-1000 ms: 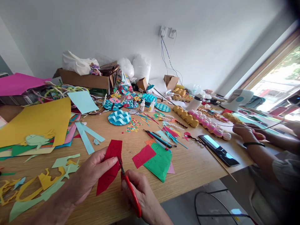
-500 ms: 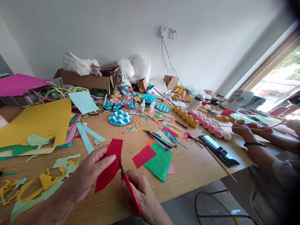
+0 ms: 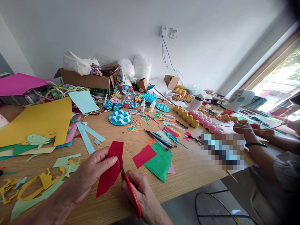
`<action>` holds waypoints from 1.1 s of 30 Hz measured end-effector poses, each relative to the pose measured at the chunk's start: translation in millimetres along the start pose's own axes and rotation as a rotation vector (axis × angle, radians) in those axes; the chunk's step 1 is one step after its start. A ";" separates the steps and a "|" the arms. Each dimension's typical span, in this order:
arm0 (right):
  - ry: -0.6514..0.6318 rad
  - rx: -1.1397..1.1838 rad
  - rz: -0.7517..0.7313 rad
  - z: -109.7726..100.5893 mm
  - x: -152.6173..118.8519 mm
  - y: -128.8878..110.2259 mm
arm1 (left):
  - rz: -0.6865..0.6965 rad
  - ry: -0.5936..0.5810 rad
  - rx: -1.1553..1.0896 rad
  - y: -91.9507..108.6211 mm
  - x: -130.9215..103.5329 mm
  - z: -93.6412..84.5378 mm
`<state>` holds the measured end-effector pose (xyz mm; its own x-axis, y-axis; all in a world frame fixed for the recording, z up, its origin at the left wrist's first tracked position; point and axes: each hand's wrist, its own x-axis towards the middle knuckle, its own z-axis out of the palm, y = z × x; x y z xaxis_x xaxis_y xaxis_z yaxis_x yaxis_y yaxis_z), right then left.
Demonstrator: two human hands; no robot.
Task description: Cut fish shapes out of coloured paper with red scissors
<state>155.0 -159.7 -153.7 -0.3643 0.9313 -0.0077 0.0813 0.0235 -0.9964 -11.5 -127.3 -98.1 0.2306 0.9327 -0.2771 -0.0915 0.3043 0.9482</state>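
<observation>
My left hand (image 3: 99, 165) pinches a piece of red paper (image 3: 108, 178) with pencil lines on it, thumb on top. In my right hand (image 3: 142, 190) is a pair of scissors (image 3: 131, 190) with red handles. The dark blades meet the right edge of the red paper, near my left thumb. To the right lie a smaller red paper piece (image 3: 143, 156) and a green paper sheet (image 3: 161, 165), which the red piece partly overlaps; both carry drawn lines. My fingers hide part of the scissor handles.
Paper scraps (image 3: 43, 184) spread across the left side, below a yellow sheet (image 3: 39, 118) with a green paper fish (image 3: 37, 139). Pens (image 3: 159, 139), a blue wavy disc (image 3: 119, 117) and egg-carton strips (image 3: 186, 116) lie farther back. Another person's hand (image 3: 243, 128) works at the right.
The red paper in my left hand has shifted slightly down and right, turning a little at the blades. My right hand stays in nearly the same place.
</observation>
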 end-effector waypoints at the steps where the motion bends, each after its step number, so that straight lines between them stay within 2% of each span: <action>1: 0.000 -0.003 -0.001 -0.3 -0.3 0.3 | 0.001 -0.002 0.006 -0.7 0.3 -0.7; 8: 0.001 -0.002 0.030 -1.3 -1.5 3.3 | -0.002 -0.015 -0.009 -0.3 -0.2 -1.7; 13: 0.004 -0.003 0.028 -0.3 -1.1 1.9 | 0.004 0.042 0.001 4.3 -2.4 1.4; 23: 0.003 -0.019 0.018 0.4 -0.3 1.9 | 0.032 0.020 -0.032 2.2 -1.4 3.0; 33: -0.003 -0.028 -0.005 -1.2 -1.5 3.5 | -0.005 0.021 -0.082 3.0 -2.0 2.3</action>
<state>156.9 -160.5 -157.0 -0.3674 0.9301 -0.0027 0.1055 0.0388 -0.9937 -10.0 -128.7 -94.3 0.2113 0.9347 -0.2857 -0.1694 0.3229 0.9312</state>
